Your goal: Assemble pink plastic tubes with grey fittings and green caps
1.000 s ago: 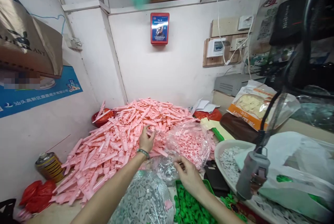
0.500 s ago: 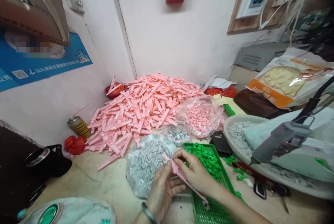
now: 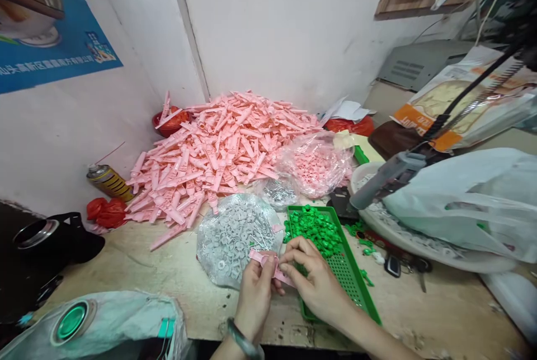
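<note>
Both my hands meet at the near edge of the bench. My left hand (image 3: 257,292), with a bracelet on the wrist, grips one end of a long pink plastic strip (image 3: 265,261). My right hand (image 3: 312,276) pinches the same strip from the right, fingers closed. Just behind the hands lie a clear bag of small grey parts (image 3: 232,231) and a green perforated tray (image 3: 356,293) with green caps. A large heap of pink strips (image 3: 218,147) fills the corner behind them.
A clear bag of pink pieces (image 3: 316,164) and a small bag of metal bits (image 3: 279,192) sit by the heap. A spray can (image 3: 107,181), red bags and a black pot (image 3: 46,240) are at left. A bowl of grey parts (image 3: 403,240), a white bag and a tool on a hose crowd the right.
My left hand left the pink heap and both hands came back to the near edge holding one pink strip. The view dropped downward and the strip is now held closer between the hands.
</note>
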A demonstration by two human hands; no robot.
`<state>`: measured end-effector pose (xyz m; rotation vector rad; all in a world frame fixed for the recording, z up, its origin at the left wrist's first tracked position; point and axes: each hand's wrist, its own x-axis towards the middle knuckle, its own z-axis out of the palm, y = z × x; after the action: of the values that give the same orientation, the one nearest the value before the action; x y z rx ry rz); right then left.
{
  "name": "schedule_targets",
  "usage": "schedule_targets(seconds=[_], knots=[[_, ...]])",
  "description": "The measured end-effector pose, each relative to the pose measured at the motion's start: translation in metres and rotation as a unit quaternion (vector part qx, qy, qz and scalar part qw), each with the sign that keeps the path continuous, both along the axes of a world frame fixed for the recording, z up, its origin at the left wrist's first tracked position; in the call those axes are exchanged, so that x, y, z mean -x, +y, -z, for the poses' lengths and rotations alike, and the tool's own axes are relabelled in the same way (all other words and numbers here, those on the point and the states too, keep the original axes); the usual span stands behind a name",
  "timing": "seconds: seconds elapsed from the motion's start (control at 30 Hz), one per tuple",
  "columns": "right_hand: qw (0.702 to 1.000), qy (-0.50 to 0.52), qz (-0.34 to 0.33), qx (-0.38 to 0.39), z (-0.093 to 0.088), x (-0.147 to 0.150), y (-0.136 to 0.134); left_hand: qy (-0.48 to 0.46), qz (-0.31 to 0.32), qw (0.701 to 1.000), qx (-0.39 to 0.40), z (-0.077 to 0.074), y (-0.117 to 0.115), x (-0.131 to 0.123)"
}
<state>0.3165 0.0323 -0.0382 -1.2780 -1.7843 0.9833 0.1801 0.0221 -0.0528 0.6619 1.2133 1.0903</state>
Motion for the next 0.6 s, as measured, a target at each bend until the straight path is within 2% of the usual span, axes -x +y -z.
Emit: schedule_targets(seconds=[0.17,0.27,0.43,0.6], knots=[[1.000,-0.007,0.022,-0.018,0.001,0.003,-0.002,0.021,0.001,1.000,0.002,0.001,0.001,0.002],[0.997,-0.019,0.050,-0.057,-0.002,0.006,-0.005,0.059,0.012,0.998,0.000,0.002,0.002,0.007],[0.977,-0.107,0.091,-0.163,-0.003,0.008,-0.004,0.072,-0.005,0.997,0.039,0.009,0.012,0.012],[0.966,-0.161,0.100,-0.174,-0.007,0.007,-0.007,0.059,0.010,0.997,0.041,0.013,0.016,0.013]])
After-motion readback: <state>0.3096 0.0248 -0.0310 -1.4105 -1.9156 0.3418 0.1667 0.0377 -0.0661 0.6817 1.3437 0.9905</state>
